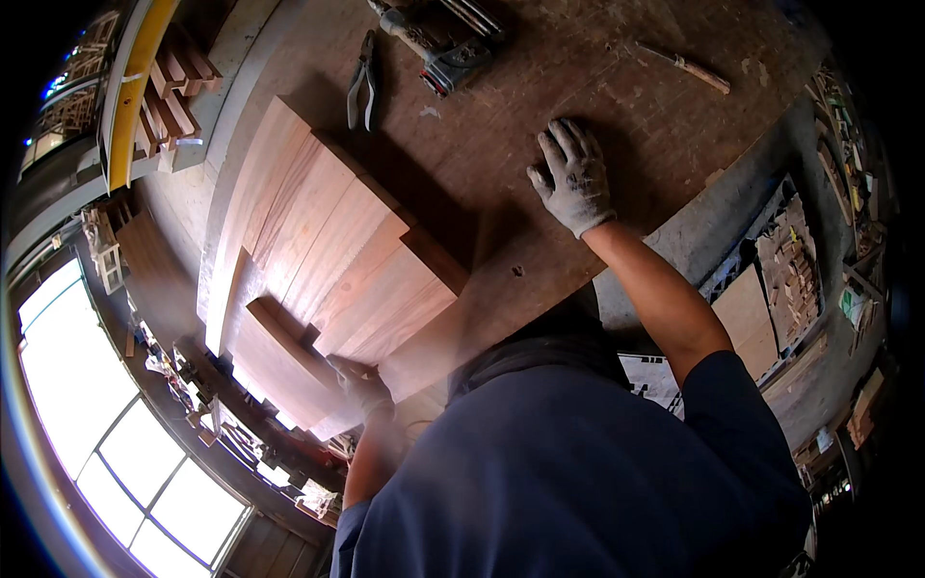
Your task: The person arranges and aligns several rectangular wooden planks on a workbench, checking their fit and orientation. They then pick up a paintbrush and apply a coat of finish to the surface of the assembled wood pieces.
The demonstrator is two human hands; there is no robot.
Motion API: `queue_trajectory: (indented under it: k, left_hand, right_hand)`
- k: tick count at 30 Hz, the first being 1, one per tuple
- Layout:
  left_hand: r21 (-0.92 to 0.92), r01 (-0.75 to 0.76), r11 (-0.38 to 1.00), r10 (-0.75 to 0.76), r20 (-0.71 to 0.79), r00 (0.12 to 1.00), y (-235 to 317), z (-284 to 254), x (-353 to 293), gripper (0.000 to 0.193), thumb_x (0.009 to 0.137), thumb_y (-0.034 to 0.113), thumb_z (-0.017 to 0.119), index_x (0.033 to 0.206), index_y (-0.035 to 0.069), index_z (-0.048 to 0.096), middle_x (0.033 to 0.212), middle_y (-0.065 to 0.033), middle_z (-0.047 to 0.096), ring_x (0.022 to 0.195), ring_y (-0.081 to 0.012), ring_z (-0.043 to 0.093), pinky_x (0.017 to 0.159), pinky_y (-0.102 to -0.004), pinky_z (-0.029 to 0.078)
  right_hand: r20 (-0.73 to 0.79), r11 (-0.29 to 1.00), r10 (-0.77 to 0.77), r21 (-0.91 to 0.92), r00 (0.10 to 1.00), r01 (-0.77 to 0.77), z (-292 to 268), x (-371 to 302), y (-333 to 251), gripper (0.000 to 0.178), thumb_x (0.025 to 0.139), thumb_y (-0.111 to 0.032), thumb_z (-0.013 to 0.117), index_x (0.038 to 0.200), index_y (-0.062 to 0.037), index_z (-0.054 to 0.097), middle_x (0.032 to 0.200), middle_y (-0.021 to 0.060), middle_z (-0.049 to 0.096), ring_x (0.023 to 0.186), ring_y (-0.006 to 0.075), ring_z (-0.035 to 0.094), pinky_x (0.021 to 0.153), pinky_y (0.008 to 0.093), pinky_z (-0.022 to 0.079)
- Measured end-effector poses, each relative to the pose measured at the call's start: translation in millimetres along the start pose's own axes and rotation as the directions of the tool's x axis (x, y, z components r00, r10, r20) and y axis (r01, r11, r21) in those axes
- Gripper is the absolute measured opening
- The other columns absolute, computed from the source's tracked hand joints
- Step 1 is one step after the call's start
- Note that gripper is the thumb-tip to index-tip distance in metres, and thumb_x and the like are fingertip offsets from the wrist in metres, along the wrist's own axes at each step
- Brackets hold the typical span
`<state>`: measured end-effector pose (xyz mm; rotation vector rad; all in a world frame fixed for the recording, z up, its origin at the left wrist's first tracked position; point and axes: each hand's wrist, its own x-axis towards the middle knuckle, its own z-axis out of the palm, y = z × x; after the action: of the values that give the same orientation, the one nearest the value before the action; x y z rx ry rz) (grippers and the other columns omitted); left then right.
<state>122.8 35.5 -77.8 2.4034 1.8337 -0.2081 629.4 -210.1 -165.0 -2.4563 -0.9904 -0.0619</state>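
My right hand point(575, 181), in a pale, stained work glove, rests on the brown worktable point(617, 125) with its fingers stretched out and nothing in it. Toward the lower left, my gloved left hand point(362, 383) grips the near end of a short wooden board point(289, 337); shadow and haze partly hide its fingers. Beyond that hand lies a stack of wooden boards point(328, 241) side by side, their ends stepped unevenly. A narrow wooden strip point(231, 303) lies along the left of the stack.
Pliers point(362, 82) and a power tool point(453, 63) lie at the table's far side. A wooden-handled pointed tool point(699, 70) sits at the far right. Cut wood pieces point(173, 91) are piled at the far left, and more point(792, 260) lie beyond the table's right edge.
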Motion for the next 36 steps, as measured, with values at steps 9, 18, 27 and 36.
queue_trajectory:
  k: [9,18,27,36]
  left_hand:
    - [0.0,-0.021,1.0,0.021,-0.019,1.0,0,0,-2,0.113,0.084,0.005,0.083,0.173,0.014,0.014,0.164,-0.02,0.047,0.14,-0.0392,0.055,0.115,-0.0438,0.047]
    - [-0.085,0.036,0.996,-0.035,0.02,0.999,0,1,2,0.11,0.084,0.001,0.081,0.173,0.013,0.017,0.161,-0.02,0.05,0.138,-0.0377,0.057,0.113,-0.0431,0.048]
    - [-0.017,-0.02,1.0,0.02,-0.02,1.0,-3,3,0,0.11,0.084,0.001,0.081,0.172,0.012,0.017,0.167,-0.0182,0.043,0.144,-0.0366,0.052,0.117,-0.0417,0.046]
    - [-0.086,0.056,0.995,-0.054,0.03,0.998,7,-1,1,0.111,0.084,0.003,0.082,0.172,0.013,0.016,0.169,-0.0179,0.04,0.147,-0.037,0.049,0.119,-0.0418,0.044]
  right_hand:
    - [0.0,1.0,0.001,0.011,1.0,-0.001,-1,1,-1,0.057,0.092,-0.033,0.075,0.139,-0.003,0.063,0.151,0.0205,0.053,0.143,0.0412,0.047,0.121,0.0597,0.035]
    - [0.007,1.0,0.005,0.02,1.0,-0.005,-3,2,-2,0.057,0.092,-0.033,0.075,0.139,-0.0024,0.063,0.15,0.0209,0.054,0.142,0.0413,0.047,0.12,0.0602,0.036]
    - [0.003,1.0,-0.003,0.01,1.0,0.002,-2,2,-1,0.058,0.092,-0.033,0.076,0.139,-0.0023,0.063,0.15,0.0213,0.054,0.142,0.0412,0.048,0.12,0.0603,0.036]
    - [0.01,1.0,-0.004,0.013,1.0,0.004,-2,2,0,0.057,0.092,-0.033,0.076,0.139,-0.0026,0.063,0.15,0.0212,0.054,0.142,0.0412,0.048,0.119,0.0604,0.036]
